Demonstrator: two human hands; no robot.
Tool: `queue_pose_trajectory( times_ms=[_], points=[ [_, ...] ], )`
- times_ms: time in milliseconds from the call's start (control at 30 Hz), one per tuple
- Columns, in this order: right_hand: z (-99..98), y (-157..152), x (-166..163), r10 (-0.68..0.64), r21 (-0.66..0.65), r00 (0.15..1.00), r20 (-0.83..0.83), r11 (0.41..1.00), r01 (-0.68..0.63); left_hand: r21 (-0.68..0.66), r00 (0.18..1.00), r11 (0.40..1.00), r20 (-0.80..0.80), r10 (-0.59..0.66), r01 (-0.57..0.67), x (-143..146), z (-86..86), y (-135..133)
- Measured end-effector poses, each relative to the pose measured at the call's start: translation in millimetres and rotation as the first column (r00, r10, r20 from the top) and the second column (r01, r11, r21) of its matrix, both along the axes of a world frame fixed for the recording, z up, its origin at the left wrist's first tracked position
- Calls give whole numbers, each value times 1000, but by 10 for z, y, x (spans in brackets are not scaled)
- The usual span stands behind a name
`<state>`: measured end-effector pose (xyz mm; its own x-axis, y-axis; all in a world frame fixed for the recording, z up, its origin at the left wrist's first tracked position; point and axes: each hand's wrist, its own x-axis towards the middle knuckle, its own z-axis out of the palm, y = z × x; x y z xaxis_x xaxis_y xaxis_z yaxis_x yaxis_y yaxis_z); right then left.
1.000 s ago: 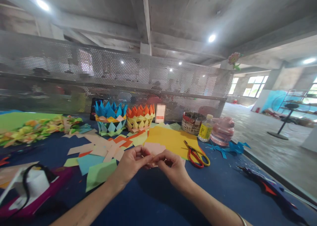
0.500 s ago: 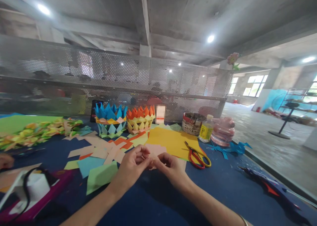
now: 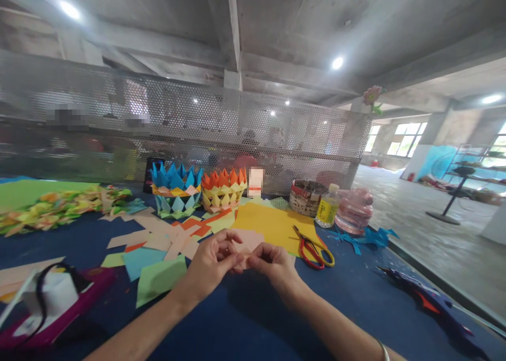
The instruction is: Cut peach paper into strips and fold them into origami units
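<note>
My left hand [image 3: 213, 261] and my right hand [image 3: 276, 269] meet above the near middle of the dark blue table. Thumbs and fingers of both are closed on a small piece of pale peach paper [image 3: 245, 255], mostly hidden behind the fingertips. Just beyond them a pink paper sheet [image 3: 249, 238] lies over a large yellow sheet [image 3: 272, 221]. Red and yellow-handled scissors [image 3: 312, 247] rest to the right of my right hand. A green paper square [image 3: 161, 281] and a light blue one [image 3: 144, 262] lie left of my left forearm.
Folded-paper baskets, one blue-topped [image 3: 177, 189] and one orange-topped [image 3: 224, 189], stand at the back. Farther right are a woven basket [image 3: 306, 196], a bottle [image 3: 327, 207] and a pink container [image 3: 353, 212]. A glue gun [image 3: 425, 295] lies at right, a purple box [image 3: 79, 305] at left.
Both hands stay together on the peach paper, with small finger movements and the thumbs slightly shifted. Another person's hand at the left edge has gone out of view.
</note>
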<state>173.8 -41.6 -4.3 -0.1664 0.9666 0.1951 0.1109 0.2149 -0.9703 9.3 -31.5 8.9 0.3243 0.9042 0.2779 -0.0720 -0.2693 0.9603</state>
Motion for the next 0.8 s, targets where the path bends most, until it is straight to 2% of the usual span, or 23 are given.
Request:
queue_pose_trajectory(
  times_ms=[200, 400, 533, 633, 800],
  points=[
    [37, -11, -4, -83, 127, 978, 192, 990, 59, -25, 998, 999, -44, -42, 40, -33, -71, 100],
    [44, -29, -20, -144, 217, 937, 318, 973, 76, -82, 967, 993, -229, -107, 90, -89, -165, 201],
    [61, -39, -22, -125, 227, 931, 343, 973, 47, -14, 961, 999, -275, -40, 38, -87, -147, 191],
    [72, -47, -18, -164, 224, 904, 395, 971, 79, 20, 964, 1000, -264, -17, 23, -66, -141, 173],
    [70, -41, 5, -193, 227, 874, 446, 969, 98, -128, 967, 991, -247, -70, 39, -64, -166, 167]
  ],
)
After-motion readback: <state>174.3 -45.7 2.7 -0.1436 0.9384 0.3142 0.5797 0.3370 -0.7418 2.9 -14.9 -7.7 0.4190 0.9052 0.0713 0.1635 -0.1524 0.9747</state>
